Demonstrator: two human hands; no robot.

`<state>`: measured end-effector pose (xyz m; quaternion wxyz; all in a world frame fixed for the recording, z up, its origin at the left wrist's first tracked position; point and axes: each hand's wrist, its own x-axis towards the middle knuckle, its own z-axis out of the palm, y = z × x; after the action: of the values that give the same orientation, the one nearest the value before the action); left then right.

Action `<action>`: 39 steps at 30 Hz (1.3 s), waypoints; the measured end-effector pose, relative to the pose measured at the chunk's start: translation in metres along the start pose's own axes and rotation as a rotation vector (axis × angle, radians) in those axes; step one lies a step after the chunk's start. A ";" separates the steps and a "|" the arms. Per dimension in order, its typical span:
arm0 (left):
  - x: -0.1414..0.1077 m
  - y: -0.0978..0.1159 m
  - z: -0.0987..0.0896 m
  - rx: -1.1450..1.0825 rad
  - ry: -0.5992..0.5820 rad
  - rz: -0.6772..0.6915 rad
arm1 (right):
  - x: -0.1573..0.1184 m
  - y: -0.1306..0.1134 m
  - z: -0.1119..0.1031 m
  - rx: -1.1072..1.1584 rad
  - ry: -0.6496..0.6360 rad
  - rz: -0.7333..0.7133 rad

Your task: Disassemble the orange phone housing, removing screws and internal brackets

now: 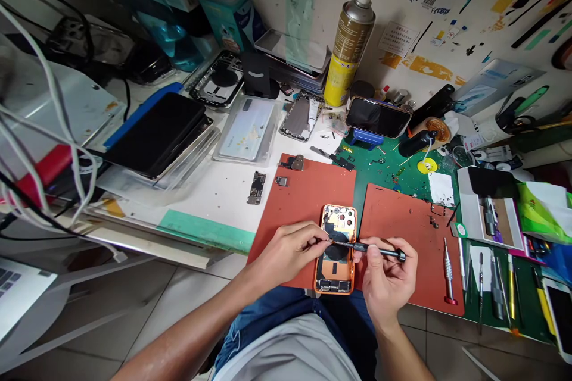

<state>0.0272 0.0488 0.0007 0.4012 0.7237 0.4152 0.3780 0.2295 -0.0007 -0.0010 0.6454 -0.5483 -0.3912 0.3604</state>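
An opened phone housing (336, 271) with an orange frame lies on the red mat, its inner parts and a round black coil showing. My right hand (389, 277) is closed around a black screwdriver (379, 250) that points left across the housing. Over the coil, my left hand (300, 248) pinches at the screwdriver's tip; whatever small piece is between thumb and finger is too small to name. Left of the housing on the mat sit a small camera module (281, 181) and another dark part (295, 162). A circuit board (256, 188) rests on the white tabletop.
A second red mat (402, 220) lies at right, with a silver screwdriver (448, 271) and several tools beside it. A yellow spray can (348, 47) and a propped phone (378, 116) stand behind. Stacked phones (156, 131) and white cables (58, 89) occupy the left.
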 end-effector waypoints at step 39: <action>-0.001 -0.003 0.001 -0.012 0.020 0.089 | 0.003 -0.001 -0.002 -0.031 -0.039 -0.025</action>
<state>0.0267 0.0487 -0.0026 0.3842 0.7353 0.3844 0.4049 0.2326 0.0009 -0.0001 0.6336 -0.5462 -0.4159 0.3567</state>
